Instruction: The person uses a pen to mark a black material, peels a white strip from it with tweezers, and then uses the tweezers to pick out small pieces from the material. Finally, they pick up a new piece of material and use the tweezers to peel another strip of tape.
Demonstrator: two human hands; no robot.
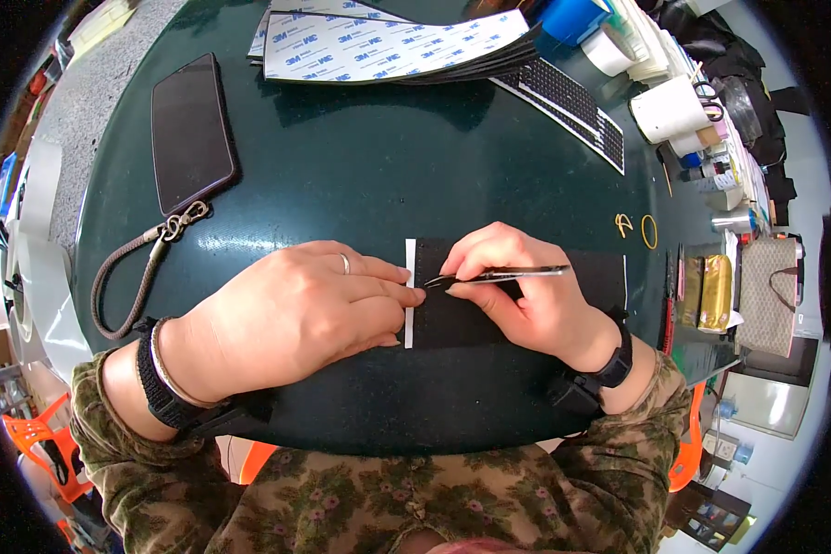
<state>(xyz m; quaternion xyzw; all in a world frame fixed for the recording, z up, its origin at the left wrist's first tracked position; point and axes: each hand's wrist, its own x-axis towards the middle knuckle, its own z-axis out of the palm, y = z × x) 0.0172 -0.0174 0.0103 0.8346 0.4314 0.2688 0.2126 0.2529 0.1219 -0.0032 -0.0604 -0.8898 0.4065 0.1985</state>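
- Flat black rectangular sheet (471,325) lies on the glossy dark green worktop (342,185), near side, square in front of the person. Probably put there so both hands reach it easily.
- Left hand (295,305) has its fingers stretched out over the sheet's narrow white left edge strip (410,323), likely to stop it sliding. Can't tell if it's pinching anything underneath.
- Right hand (522,295) is clamped on slim dark metal tweezers (526,271), pen-style, tips by the left fingertips; I'd guess that's for fine control.
- White-backed, blue-printed sheet stack (388,46) sits far side, and a black phone (194,134) far left, presumably out of the way.
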